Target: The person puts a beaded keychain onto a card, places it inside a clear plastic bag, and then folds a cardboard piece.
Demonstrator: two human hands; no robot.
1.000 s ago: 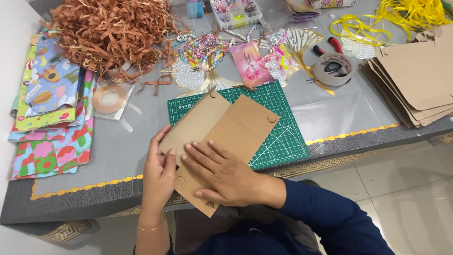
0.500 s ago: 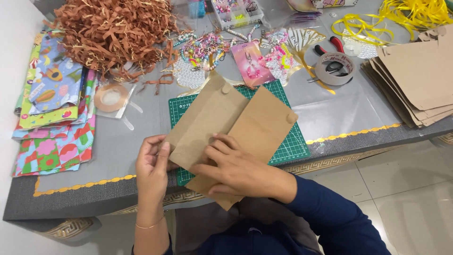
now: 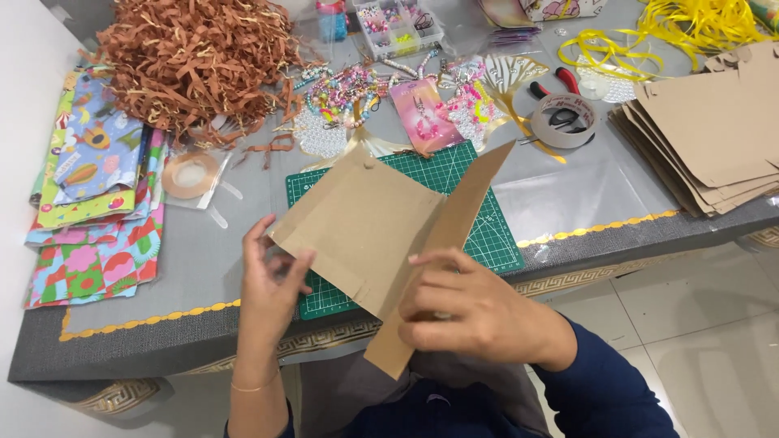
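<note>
Two bare hands hold a brown folded cardboard sheet up above the green cutting mat: the left hand pinches its lower left edge, and the right hand is clamped on the raised right flap near the fold

Bare grey table surface is left free at the near edge; farther reach is blocked by heaped brown paper shreds and scattered colourful beads.

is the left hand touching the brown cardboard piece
Touching. The head view shows the left hand with its fingers pressed against the left edge of the brown cardboard piece, which the right hand grips lower down.
</note>
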